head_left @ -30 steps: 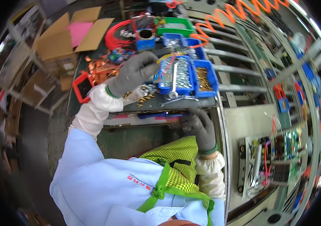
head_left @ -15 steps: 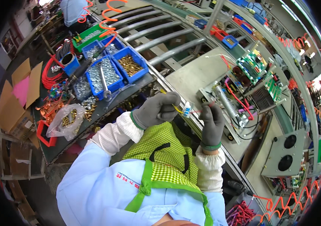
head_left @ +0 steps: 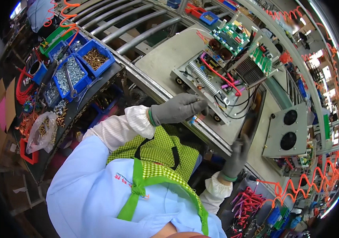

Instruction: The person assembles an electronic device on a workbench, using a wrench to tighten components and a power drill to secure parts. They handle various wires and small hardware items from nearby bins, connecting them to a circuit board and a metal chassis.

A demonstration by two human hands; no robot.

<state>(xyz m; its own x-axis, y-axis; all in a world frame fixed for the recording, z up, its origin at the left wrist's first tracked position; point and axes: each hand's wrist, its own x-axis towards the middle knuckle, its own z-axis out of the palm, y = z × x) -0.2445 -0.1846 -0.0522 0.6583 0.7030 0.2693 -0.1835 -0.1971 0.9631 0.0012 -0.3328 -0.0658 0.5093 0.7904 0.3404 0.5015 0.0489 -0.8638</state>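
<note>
My left hand (head_left: 179,109), in a grey glove, is closed just in front of the bench's metal edge. A small blue-and-white connector (head_left: 194,118) peeks out below its fingers; most of it is hidden by the glove. Past that hand lies an open metal chassis (head_left: 217,104) with a coiled silvery resistor (head_left: 203,77), red cables and black wires. My right hand (head_left: 236,159), gloved the same way, is out to the right beside the bench edge. Motion smears its fingers, and I make out nothing in them.
Blue bins of silvery fasteners (head_left: 69,75) and brass-coloured screws (head_left: 94,59) stand on the left table. A plastic bag (head_left: 42,131) lies nearer. Green circuit boards (head_left: 229,37) rise behind the chassis. A two-fan panel (head_left: 286,129) is at right, with red-sleeved cables (head_left: 248,204) below.
My right hand has left the connector and swung right and down toward the red cables. My left hand keeps the connector, now lower under its fingers. The view has shifted right.
</note>
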